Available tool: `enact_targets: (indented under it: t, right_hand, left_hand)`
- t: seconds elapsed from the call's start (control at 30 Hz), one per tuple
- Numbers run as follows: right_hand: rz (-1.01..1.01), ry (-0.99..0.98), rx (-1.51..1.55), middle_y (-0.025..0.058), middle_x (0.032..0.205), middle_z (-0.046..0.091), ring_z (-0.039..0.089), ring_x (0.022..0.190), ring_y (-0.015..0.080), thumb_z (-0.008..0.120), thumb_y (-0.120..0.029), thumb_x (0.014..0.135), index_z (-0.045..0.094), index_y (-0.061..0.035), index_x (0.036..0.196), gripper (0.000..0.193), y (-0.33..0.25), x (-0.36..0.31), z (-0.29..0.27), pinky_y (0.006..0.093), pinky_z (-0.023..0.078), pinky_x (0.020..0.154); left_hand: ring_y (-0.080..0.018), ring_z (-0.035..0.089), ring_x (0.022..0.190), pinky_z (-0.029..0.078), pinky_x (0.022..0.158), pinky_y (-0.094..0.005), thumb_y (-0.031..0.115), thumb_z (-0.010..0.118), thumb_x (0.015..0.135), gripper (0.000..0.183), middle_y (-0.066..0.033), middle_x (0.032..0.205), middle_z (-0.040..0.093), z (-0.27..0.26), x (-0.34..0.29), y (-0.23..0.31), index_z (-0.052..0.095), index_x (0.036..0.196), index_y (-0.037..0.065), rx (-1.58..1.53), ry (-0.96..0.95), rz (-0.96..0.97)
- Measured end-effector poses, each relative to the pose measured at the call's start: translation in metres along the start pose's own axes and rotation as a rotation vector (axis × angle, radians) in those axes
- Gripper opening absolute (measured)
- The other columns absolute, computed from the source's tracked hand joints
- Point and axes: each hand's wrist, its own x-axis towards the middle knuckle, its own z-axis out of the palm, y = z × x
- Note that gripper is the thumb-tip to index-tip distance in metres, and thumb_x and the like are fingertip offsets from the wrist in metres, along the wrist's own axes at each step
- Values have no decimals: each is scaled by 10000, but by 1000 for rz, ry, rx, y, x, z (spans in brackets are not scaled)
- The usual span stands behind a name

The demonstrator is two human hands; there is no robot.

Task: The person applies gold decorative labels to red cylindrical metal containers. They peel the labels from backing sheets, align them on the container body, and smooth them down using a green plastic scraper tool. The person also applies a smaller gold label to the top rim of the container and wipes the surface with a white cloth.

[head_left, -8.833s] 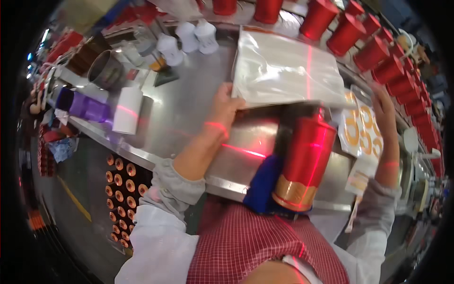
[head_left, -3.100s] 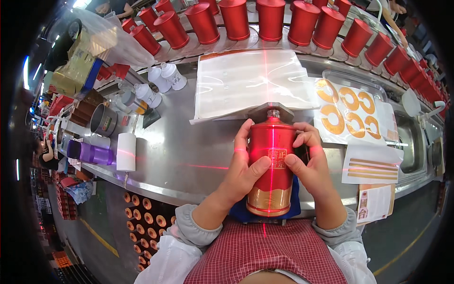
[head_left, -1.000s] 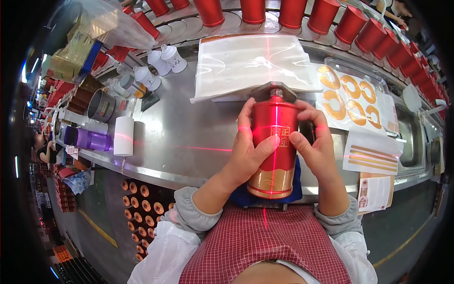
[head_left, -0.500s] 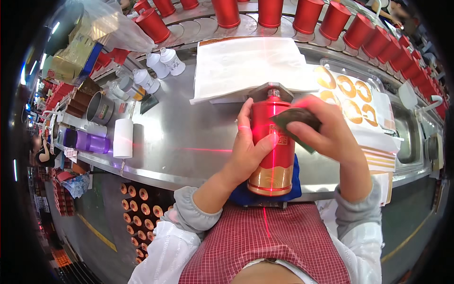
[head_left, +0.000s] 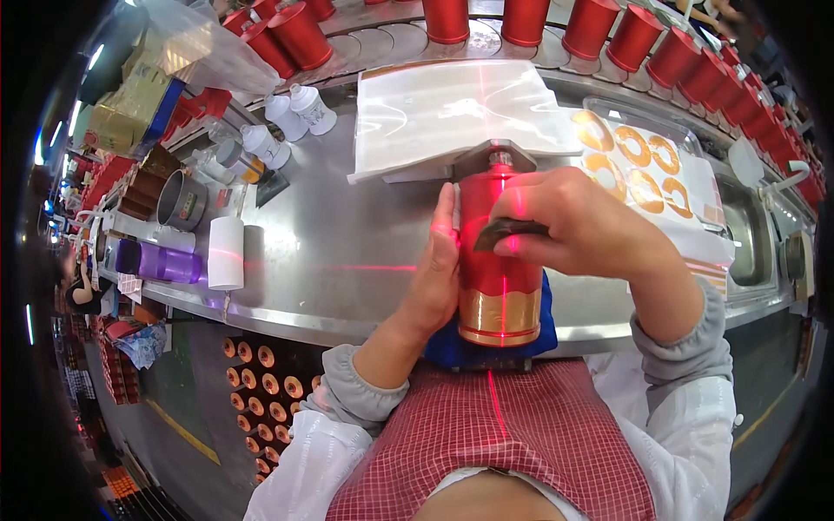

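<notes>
A red bottle [head_left: 499, 286] with a gold band at its near end rests on a blue cloth [head_left: 546, 326] at the counter's front edge. Its neck points away from me, against a grey angled bracket [head_left: 497, 148]. My left hand [head_left: 434, 269] lies along the bottle's left side, fingers straight and palm against it. Pinched in my right hand [head_left: 565, 221] is a dark green flat piece [head_left: 504, 233], its kind unclear, held against the bottle's upper front. That hand hides part of the bottle's face. Thin red light lines cross bottle and hands.
White sheets [head_left: 434, 113] lie beyond the bottle; gold ring-shaped labels [head_left: 638, 148] are at right, near a sink [head_left: 745, 234]. A white roll [head_left: 228, 252], purple holder [head_left: 169, 260], metal pot [head_left: 182, 198] and white bottles [head_left: 313, 111] stand left. Red bottles [head_left: 591, 28] line the far conveyor.
My right hand has moved left across the bottle's front with the green piece. My left thumb has left the bottle's front, and that hand now lies flat along its side.
</notes>
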Motion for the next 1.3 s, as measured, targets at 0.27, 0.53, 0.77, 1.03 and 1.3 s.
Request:
enact_targets:
  t: [0.27,0.53,0.77,1.03,1.3]
  right_hand:
    - [64,200,205,72,769,578,572,725,226,723,-31,716,652,-55,872,173,6,-79,25,353,436,674]
    - [446,467,302,46,699,531,484,621,124,700,-89,837,619,-11,870,117,22,-103,38,272,391,570]
    - [492,552,335,35,707,526,467,620,115,700,-108,835,614,-4,844,135,15,-126,30,256,375,568]
    - [436,346,359,59,715,564,561,653,160,704,-97,813,618,-2,874,142,1,-104,9,298,438,598]
    - [55,128,-242,185,868,630,610,766,371,699,-106,776,632,-25,921,178,5,16,8,412,502,675]
  left_hand:
    - [-256,285,1410,283,1131,-399,607,327,958,936,-179,1533,247,-3,-10,-2,-191,1478,26,201,-53,-8]
    - [-278,367,1360,11,1166,-523,620,324,949,718,-89,1249,599,-21,15,38,488,1379,69,1526,-459,569]
    - [-222,493,1190,36,1184,-500,573,369,961,549,-4,1106,647,-16,46,46,658,1206,176,1489,-546,645]
    - [-251,470,1232,67,1177,-494,546,407,962,508,-42,1174,630,-29,63,50,673,1196,181,1473,-425,681]
    - [-317,405,1315,256,1112,-411,487,305,1017,663,-161,1311,571,-52,8,12,438,1372,-56,1167,140,539]
